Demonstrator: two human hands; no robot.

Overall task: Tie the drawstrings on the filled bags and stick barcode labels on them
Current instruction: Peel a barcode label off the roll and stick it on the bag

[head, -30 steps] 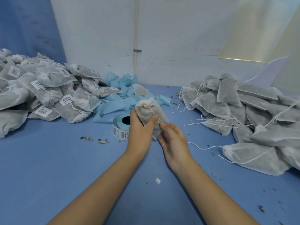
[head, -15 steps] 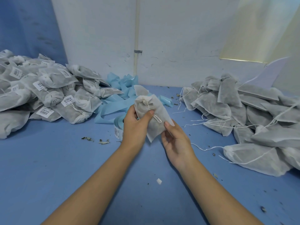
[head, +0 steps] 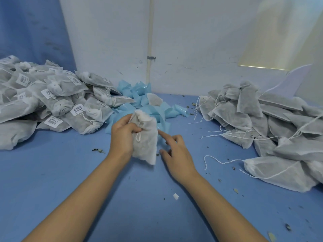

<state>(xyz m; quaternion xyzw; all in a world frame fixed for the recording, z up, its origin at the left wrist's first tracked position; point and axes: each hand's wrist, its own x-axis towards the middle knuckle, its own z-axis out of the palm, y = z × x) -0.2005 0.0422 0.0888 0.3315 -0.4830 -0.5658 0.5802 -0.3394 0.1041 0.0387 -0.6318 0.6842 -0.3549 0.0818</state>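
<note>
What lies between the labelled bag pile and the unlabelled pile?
Head view: crumpled blue backing strips by the wall, and nearer, the bag gripped by the left hand.

- Blue table (head: 52,172)
- Grey-white bags at left (head: 57,103), white labels with black barcodes (head: 77,110)
- Light blue backing strips at far centre (head: 138,95)
- White wall (head: 192,41)

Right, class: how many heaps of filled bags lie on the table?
2: labelled grey fabric bags heaped at left, unlabelled grey fabric bags heaped at right; both run out of frame.
</note>
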